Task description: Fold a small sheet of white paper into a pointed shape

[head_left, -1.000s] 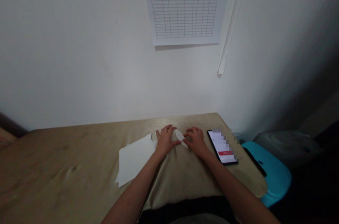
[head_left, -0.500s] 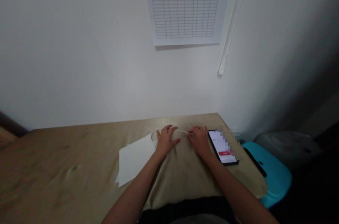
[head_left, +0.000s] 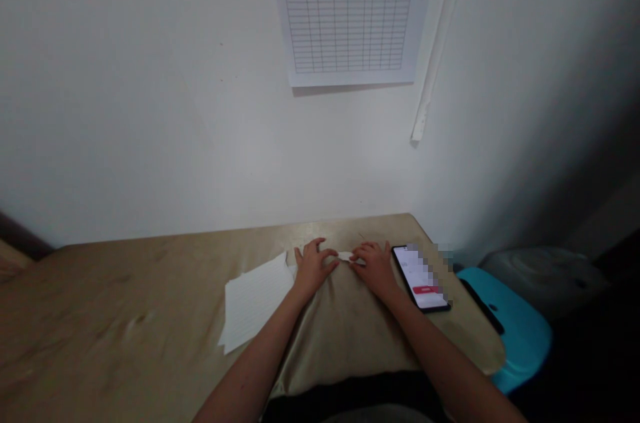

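Between my two hands, just above the brown table cover (head_left: 345,323), is a small narrow piece of white paper (head_left: 345,256). My left hand (head_left: 314,268) pinches its left end between thumb and forefinger, with the other fingers spread. The right end is in the fingers of my right hand (head_left: 373,265), which partly cover it. Beside my left wrist lie several sheets of white lined paper (head_left: 257,303), slightly fanned out. To the right of my right hand rests a phone (head_left: 417,279) with its screen lit, part of it blurred out.
A white wall (head_left: 150,109) rises behind the table, with a printed table sheet (head_left: 350,29) and a white cable strip (head_left: 433,69) on it. Right of the table stand a turquoise stool or case (head_left: 525,336) and a clear plastic container (head_left: 545,269).
The white paper piece now shows wider and flatter between my fingers. My right hand has shifted slightly left, and my left thumb and forefinger have closed on the paper.
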`<state>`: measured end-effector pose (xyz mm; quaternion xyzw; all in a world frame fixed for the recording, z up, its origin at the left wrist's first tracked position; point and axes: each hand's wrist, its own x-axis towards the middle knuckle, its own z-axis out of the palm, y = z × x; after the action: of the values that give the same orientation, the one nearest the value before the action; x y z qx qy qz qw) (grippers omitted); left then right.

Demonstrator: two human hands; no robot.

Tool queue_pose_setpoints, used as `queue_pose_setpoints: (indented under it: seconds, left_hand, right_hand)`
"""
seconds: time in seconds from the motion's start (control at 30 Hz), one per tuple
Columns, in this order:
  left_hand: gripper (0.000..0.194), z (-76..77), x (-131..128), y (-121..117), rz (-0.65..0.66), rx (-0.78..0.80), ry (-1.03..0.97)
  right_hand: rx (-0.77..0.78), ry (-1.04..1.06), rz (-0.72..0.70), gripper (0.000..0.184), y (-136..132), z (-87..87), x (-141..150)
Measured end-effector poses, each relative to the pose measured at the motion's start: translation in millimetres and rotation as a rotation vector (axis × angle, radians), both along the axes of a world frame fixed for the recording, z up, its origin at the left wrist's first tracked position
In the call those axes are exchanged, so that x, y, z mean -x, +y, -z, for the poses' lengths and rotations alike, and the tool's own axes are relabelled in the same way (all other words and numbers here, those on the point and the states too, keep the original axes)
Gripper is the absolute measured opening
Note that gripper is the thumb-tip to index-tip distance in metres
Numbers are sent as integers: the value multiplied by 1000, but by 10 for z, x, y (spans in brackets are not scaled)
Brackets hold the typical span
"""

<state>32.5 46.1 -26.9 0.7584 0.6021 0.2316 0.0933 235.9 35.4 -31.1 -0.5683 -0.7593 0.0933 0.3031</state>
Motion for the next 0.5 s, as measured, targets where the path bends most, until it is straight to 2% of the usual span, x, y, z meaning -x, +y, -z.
queue_pose_setpoints:
  seconds: [0.27,0.5]
  left_hand:
    - [18,25,20,13,-13,-10,32]
    - [26,-57,-2,-26,-19,13,103]
  right_hand:
    - [11,-41,6,14,-17,-16,-11]
    - [13,-16,-28,17,-22,-23,1]
